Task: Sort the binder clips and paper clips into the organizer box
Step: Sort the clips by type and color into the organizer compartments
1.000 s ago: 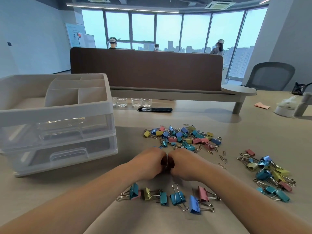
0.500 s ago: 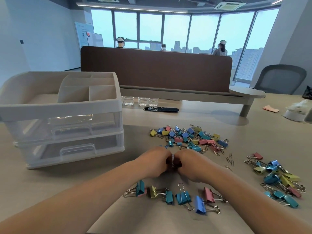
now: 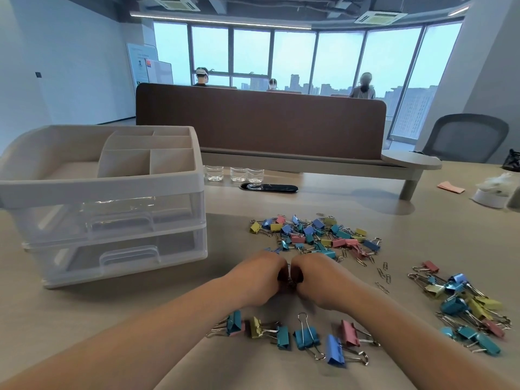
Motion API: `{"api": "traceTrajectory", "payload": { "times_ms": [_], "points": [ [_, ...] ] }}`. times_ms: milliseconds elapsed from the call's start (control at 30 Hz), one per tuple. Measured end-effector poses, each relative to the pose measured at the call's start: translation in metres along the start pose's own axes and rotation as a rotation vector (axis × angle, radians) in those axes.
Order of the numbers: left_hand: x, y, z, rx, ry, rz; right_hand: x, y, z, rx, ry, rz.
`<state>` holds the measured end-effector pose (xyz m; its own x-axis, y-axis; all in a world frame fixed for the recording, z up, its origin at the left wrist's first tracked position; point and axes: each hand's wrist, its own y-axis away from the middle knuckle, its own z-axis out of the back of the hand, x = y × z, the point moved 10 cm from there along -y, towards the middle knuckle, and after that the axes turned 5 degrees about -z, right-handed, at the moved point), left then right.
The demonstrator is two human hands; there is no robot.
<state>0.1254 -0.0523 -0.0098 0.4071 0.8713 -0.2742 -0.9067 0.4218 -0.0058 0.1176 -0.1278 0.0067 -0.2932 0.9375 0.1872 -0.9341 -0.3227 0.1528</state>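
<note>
My left hand (image 3: pixel 257 280) and my right hand (image 3: pixel 319 280) meet knuckle to knuckle on the table, fingers curled under. A small silvery clip (image 3: pixel 289 280) shows in the gap between them and both hands pinch it; its kind is hidden. Just beyond lies a pile of small coloured binder clips (image 3: pixel 315 235). A row of larger binder clips (image 3: pixel 305 337) lies between my forearms. Another heap of binder clips (image 3: pixel 464 305) sits at the right, with loose paper clips (image 3: pixel 384 274) beside it. The white organizer box (image 3: pixel 112 184), with top compartments and two clear drawers, stands at the left.
A brown desk divider (image 3: pixel 261 122) on a raised shelf closes the far side. Small glass cups (image 3: pixel 233 174) and a black oval grommet (image 3: pixel 268 188) sit below it. A grey chair (image 3: pixel 464 139) and a white dish (image 3: pixel 489 197) are at the right.
The hands stay pressed together at the same spot on the table. Only the camera has tilted up and shifted a little.
</note>
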Motion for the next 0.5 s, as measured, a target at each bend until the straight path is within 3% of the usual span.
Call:
{"api": "traceTrajectory", "payload": {
  "times_ms": [500],
  "points": [
    [-0.005,0.007,0.012,-0.072,0.082,-0.032,-0.006,0.003,0.006,-0.067,-0.114,-0.031]
  ]
}}
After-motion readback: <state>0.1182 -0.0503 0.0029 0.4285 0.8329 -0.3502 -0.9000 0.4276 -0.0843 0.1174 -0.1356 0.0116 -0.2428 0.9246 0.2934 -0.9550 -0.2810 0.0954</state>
